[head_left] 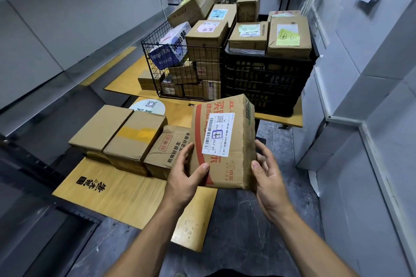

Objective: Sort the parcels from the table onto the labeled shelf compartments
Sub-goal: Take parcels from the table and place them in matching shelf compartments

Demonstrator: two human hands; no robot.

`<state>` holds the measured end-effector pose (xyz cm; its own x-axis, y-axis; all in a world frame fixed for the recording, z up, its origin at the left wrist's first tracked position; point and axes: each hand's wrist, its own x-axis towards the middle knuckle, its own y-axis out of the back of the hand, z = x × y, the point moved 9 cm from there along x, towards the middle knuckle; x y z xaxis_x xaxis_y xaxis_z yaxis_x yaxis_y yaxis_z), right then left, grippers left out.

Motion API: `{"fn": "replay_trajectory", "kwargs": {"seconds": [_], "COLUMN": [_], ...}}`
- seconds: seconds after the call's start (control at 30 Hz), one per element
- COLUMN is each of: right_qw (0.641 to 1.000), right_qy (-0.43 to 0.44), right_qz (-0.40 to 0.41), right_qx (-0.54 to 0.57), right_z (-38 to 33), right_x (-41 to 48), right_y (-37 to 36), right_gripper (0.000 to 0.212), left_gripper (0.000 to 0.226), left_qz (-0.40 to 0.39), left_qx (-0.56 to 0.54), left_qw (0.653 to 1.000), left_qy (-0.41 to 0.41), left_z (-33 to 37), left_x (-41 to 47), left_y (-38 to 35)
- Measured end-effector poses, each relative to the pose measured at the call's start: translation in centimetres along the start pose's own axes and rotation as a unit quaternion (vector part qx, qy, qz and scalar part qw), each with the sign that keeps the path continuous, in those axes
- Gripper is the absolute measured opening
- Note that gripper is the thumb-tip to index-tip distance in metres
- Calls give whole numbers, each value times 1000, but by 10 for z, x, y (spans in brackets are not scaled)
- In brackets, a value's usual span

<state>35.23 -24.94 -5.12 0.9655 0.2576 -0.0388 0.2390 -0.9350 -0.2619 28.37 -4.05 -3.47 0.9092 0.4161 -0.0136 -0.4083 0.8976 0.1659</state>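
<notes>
A brown cardboard parcel (234,141) with red print and a white shipping label is held up in front of me, above the near table's right edge. My left hand (186,175) grips its lower left corner, thumb on the top face. My right hand (267,177) holds its right side, thumb near the lower right corner and fingers behind the box. Three more cardboard parcels (132,137) lie side by side on the near wooden table (108,191), just left of the held parcel.
A wire basket (180,69) and a black plastic crate (265,83), both full of labelled boxes, stand on the far table (126,78). Grey metal shelves (67,29) run along the left. A white wall and cabinet line the right. Dark floor (243,220) lies below my hands.
</notes>
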Motion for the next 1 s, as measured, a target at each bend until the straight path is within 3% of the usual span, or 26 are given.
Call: {"fn": "replay_trajectory", "kwargs": {"seconds": [0.2, 0.53, 1.0], "right_qw": [990, 989, 977], "right_qy": [32, -1, -6], "right_qz": [40, -6, -86], "right_qx": [-131, -148, -196], "right_z": [-7, 5, 27], "right_x": [0, -6, -15], "right_y": [9, -3, -109], "right_gripper": [35, 68, 71], "left_gripper": [73, 72, 72], "left_qz": [31, 70, 193], "left_qx": [92, 201, 251], "left_qw": [994, 971, 946], "left_qy": [-51, -108, -67], "left_z": [12, 21, 7], "left_x": [-9, -24, -79], "left_y": [11, 15, 103]}}
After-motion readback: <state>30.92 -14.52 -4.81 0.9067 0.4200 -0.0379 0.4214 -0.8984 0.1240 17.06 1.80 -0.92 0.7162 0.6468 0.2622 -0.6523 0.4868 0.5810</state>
